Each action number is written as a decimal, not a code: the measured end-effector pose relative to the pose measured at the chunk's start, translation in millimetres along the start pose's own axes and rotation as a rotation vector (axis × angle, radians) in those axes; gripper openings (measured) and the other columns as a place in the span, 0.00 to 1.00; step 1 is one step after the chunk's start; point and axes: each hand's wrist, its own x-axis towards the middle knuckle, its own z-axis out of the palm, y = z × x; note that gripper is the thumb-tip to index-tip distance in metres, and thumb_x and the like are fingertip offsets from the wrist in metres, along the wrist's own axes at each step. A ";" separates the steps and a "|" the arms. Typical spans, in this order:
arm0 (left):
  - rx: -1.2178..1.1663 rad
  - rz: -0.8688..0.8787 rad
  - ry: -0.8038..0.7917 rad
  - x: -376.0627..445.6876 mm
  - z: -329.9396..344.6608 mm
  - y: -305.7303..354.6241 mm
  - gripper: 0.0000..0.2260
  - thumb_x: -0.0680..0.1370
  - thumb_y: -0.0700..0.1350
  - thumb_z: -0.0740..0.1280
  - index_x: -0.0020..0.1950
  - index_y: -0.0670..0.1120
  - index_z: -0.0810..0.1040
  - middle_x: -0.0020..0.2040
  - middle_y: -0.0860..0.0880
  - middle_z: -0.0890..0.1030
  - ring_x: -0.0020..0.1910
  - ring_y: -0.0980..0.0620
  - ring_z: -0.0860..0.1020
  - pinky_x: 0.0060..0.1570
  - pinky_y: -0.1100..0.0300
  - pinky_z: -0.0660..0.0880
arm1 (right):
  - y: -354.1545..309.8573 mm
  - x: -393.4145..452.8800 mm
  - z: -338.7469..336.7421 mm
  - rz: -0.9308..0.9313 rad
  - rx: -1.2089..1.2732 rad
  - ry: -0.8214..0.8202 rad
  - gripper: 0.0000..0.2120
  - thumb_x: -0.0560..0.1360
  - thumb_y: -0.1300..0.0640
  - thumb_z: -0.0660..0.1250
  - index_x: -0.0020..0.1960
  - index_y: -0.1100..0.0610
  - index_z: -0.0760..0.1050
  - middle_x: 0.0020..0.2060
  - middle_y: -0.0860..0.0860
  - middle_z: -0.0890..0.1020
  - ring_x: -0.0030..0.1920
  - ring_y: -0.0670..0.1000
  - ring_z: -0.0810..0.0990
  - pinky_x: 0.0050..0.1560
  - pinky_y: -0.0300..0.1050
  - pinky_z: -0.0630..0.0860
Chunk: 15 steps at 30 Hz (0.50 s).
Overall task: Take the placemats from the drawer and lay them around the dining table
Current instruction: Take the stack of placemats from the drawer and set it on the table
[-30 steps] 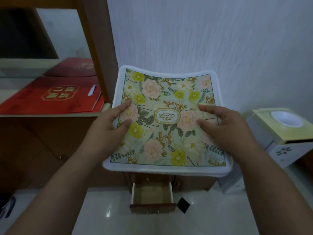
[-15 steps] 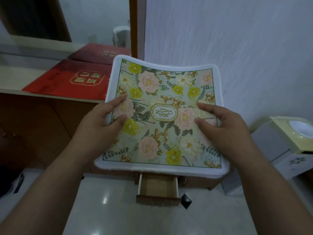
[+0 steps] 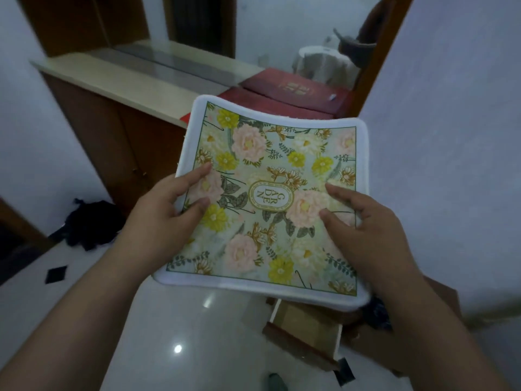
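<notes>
While the square, white-bordered fabric placemat printed with pink and yellow flowers [image 3: 270,198] is carried clear of the small open wooden drawer [image 3: 307,331], it is held in the air at chest height, near the centre of the head view, by both sides at once. The left hand [image 3: 160,215] is clamped on the edge at nine o'clock of the mat, thumb on the printed face and, by judgement, fingers hidden beneath; the right hand [image 3: 363,224] is clamped likewise on the edge at three o'clock. Such a two-sided grip appears to be chosen because the cloth is limp: its far edge at twelve o'clock is seen to sag between the raised corners, so one hand alone would likely let it fold. Whether more mats lie under the top one cannot be told. The drawer is left pulled out at five o'clock, low above the glossy pale tiled floor [image 3: 180,334]. A brown wooden cabinet with a cream tabletop [image 3: 118,80] stands at eleven o'clock, with flat red boxes [image 3: 296,94] resting on it at twelve. No dining table is shown, so the laying step is judged not yet begun.
</notes>
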 end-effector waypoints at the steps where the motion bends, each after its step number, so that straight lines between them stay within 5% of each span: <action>1: 0.002 -0.030 0.034 -5.4 -10.7 -4.2 0.21 0.80 0.50 0.69 0.71 0.68 0.73 0.60 0.68 0.74 0.58 0.65 0.77 0.51 0.68 0.77 | -5.0 5.9 12.3 -0.015 0.017 -0.038 0.20 0.75 0.48 0.72 0.66 0.38 0.76 0.58 0.32 0.76 0.47 0.21 0.72 0.42 0.16 0.67; 5: 0.056 -0.138 0.212 -31.6 -50.1 -15.8 0.21 0.80 0.49 0.70 0.71 0.67 0.74 0.62 0.64 0.75 0.60 0.59 0.77 0.59 0.58 0.77 | -28.0 25.8 59.8 -0.065 0.112 -0.184 0.19 0.74 0.47 0.73 0.64 0.35 0.77 0.58 0.36 0.79 0.51 0.34 0.78 0.45 0.29 0.75; 12: 0.176 -0.330 0.517 -97.1 -90.3 -16.1 0.22 0.81 0.50 0.68 0.73 0.66 0.71 0.61 0.67 0.72 0.57 0.71 0.72 0.52 0.71 0.71 | -77.2 52.8 125.7 -0.316 0.198 -0.526 0.20 0.74 0.52 0.74 0.64 0.40 0.79 0.60 0.37 0.78 0.52 0.26 0.73 0.47 0.17 0.68; 15: 0.209 -0.408 0.652 -127.8 -87.8 -9.3 0.23 0.81 0.51 0.68 0.74 0.66 0.70 0.59 0.68 0.72 0.57 0.65 0.74 0.56 0.63 0.74 | -90.2 52.9 143.4 -0.363 0.274 -0.679 0.19 0.74 0.54 0.74 0.63 0.40 0.79 0.60 0.39 0.80 0.54 0.34 0.79 0.45 0.23 0.74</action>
